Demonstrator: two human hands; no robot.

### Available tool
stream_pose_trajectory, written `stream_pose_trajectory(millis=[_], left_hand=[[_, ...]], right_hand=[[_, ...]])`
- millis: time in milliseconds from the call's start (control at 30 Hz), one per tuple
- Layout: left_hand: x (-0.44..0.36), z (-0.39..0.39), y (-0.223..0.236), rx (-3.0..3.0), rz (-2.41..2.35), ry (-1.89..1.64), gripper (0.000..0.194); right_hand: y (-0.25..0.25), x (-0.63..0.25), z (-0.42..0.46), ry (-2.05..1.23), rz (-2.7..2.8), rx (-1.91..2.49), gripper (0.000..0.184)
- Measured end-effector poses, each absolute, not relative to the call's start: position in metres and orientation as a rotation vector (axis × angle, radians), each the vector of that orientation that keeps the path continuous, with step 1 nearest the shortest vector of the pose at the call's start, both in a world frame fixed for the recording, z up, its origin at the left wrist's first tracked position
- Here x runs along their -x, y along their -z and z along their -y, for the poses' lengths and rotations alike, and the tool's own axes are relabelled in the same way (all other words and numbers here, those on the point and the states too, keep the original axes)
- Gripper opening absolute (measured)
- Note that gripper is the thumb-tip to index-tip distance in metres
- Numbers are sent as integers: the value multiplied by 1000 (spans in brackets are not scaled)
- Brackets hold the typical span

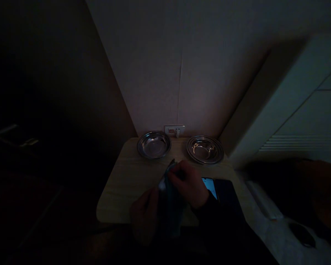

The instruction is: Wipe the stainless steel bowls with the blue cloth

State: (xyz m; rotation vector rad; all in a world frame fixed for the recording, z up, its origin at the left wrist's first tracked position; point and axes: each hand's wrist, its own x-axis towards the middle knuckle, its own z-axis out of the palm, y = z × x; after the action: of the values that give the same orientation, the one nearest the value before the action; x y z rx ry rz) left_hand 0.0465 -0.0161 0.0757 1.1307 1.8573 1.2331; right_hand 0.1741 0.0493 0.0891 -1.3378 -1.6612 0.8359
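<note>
Over the front part of a small wooden table [118, 191], both of my hands are on a limp, dark teal piece [172, 208]; in the dim light I cannot tell if it is cloth or a bag. A pale, shiny patch shows near its upper left edge. My right hand [190, 182] pinches its top, fingers closed. Lower down, my left hand [146, 211] closes on its left side with thumb and fingers together. Two round metal bowls, a left one [154, 144] and a right one [205, 149], stand behind my hands.
A lit phone [210, 187] lies partly behind my right wrist, beside a dark flat object [228, 193]. A wall socket [174, 130] with a white plug sits behind the bowls. White panelling rises at right, above a pale surface with a dark oval object [302, 235].
</note>
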Motion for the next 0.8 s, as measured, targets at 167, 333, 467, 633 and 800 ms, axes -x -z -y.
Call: stream_pose_trajectory(millis=[167, 333, 467, 633, 800], left_hand=[[-45, 15, -71, -1180, -1852, -1228, 36], [-43, 12, -69, -1223, -1860, -1222, 34], [-44, 6, -71, -1196, -1810, -1242, 29], [-44, -4, -70, -1091, -1784, -1264, 30], [-40, -10, -69, -900, -1626, -1357, 34]], right_hand=[[-90, -171, -53, -906, 1608, 1317, 6], [-92, -171, -60, -947, 1590, 1408, 7], [-86, -166, -59, -867, 1655, 1291, 7], [-77, -172, -74, -861, 1573, 1323, 10], [-77, -190, -84, -956, 1343, 1315, 19]])
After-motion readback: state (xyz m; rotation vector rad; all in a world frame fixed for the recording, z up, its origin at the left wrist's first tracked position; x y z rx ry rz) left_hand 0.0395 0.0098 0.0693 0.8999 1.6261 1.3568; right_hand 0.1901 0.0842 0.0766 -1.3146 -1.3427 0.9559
